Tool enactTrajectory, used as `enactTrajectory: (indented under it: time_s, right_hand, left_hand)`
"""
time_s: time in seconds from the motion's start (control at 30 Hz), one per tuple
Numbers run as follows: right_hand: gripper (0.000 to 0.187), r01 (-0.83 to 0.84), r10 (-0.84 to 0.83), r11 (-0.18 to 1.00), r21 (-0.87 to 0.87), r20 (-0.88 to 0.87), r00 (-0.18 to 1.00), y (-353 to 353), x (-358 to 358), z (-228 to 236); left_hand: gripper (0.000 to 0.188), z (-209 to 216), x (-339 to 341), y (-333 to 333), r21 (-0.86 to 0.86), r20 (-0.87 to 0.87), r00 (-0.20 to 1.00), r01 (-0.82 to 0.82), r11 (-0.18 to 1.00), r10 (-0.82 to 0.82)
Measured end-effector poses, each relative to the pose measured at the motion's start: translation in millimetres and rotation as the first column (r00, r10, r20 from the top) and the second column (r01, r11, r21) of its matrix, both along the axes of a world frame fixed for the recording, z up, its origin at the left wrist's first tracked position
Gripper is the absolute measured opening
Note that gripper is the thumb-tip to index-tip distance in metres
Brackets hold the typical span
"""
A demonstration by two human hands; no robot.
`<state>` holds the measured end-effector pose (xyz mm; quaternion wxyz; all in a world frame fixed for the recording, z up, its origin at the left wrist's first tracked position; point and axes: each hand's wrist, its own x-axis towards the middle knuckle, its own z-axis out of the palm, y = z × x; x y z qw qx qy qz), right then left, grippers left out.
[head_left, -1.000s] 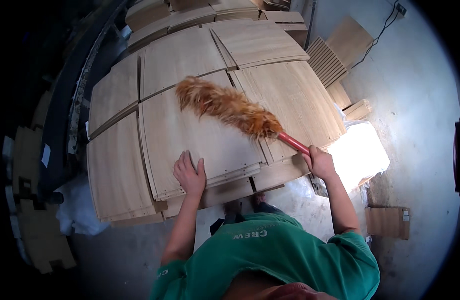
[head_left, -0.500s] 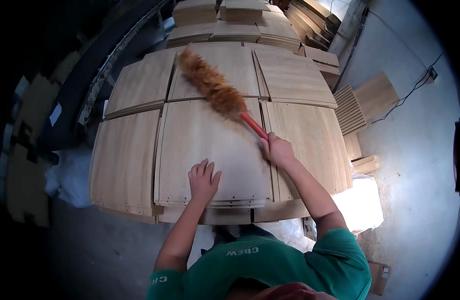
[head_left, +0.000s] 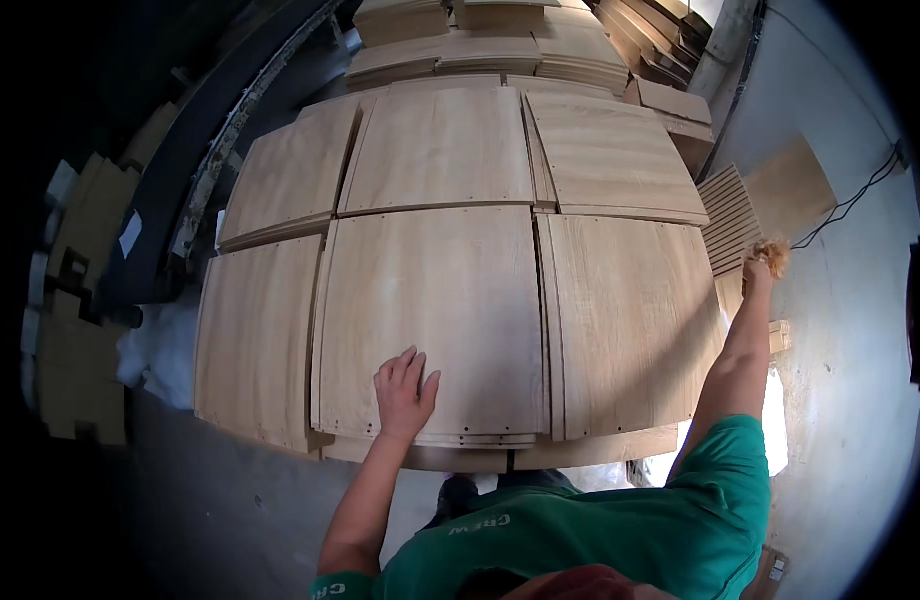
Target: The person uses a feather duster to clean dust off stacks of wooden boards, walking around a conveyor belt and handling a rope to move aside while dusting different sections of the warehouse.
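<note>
Watching through the head camera, I start at the far left with a long dark belt (head_left: 152, 205), a white sheet (head_left: 131, 234) lying on it. Next comes the front-left wood-grain panel (head_left: 255, 330), topping its pile with a narrow gap before its neighbour, perhaps to keep the piles separate.

My left hand (head_left: 405, 396) rests on the front-middle wood-grain panel (head_left: 440, 290), toward its near edge and left of its centre. The fingers are spread loosely and grasp nothing; I judge the hand is there for balance or to steady the top sheet while the other arm stretches out.

The front-right wood-grain panel (head_left: 620, 310) has a shadow across its near right corner, probably the arm's. Past its right edge stands a slatted panel (head_left: 728, 218), seemingly propped. There my right hand (head_left: 756, 274) is clenched around the feather duster (head_left: 776, 256), clear of the piles. Only its brown tuft shows; the handle is hidden, likely because it points away from me. Behind it leans a plain board (head_left: 795, 185).
</note>
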<state>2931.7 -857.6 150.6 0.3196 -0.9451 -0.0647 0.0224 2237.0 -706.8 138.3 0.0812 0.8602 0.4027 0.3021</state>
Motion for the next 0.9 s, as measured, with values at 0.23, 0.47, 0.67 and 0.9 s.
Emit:
enactTrajectory:
  time_s: [0.23,0.47,0.67,0.9]
  right_hand:
    - [0.039,-0.157,0.185,0.966,-0.206,0.121,0.975,112.5,-94.5,24.6]
    - [0.023,-0.940,0.948,0.319,-0.126,0.019,0.319,287.8,-470.4,43.5]
    - [0.033,-0.750,0.745,-0.625,-0.214,0.125,-0.656,214.5,-633.1,86.9]
    - [0.031,-0.961,0.938,0.257,-0.100,0.264,0.224,201.8,-537.1,63.9]
  left_hand:
    - [0.036,1.8,2.5,0.0,0.001,-0.013,1.000,-0.023,1.000,0.023]
    - [0.036,1.1,1.3,2.3,0.033,-0.006,1.000,0.001,0.999,-0.001]
    - [0.037,16.9,-43.9,-42.4,-0.061,0.049,0.998,0.053,0.997,-0.050]
    - [0.036,1.0,-240.0,-124.8,-0.173,0.179,0.959,-0.189,0.967,0.219]
